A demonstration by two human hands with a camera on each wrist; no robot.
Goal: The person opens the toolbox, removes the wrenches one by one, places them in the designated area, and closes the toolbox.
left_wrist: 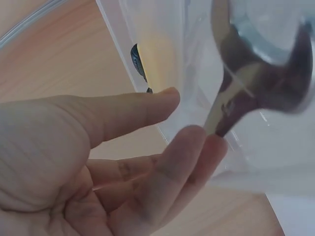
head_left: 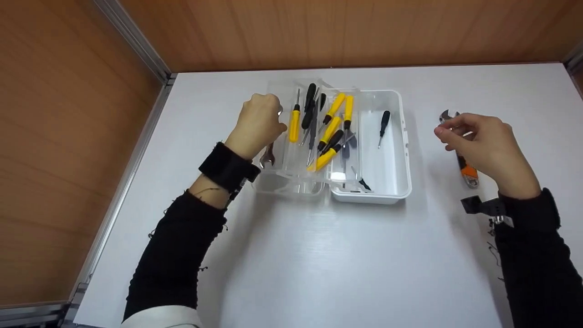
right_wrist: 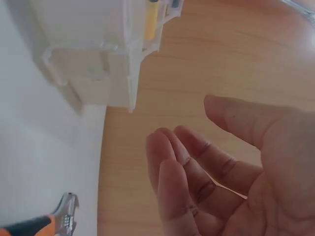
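My left hand sits at the left edge of a clear plastic tray that holds several yellow and black screwdrivers. A steel spanner lies just under it. In the left wrist view the left hand has relaxed fingers with nothing between them, fingertips close to the clear plastic, and the spanner shows blurred through it. My right hand hovers, fingers loosely curled and holding nothing, over an orange-handled adjustable wrench lying on the table. The right wrist view shows the right hand bare, with the wrench below.
The white toolbox stands open mid-table with a small black screwdriver inside; its wall shows in the right wrist view. Wooden walls bound the white table at the back and left.
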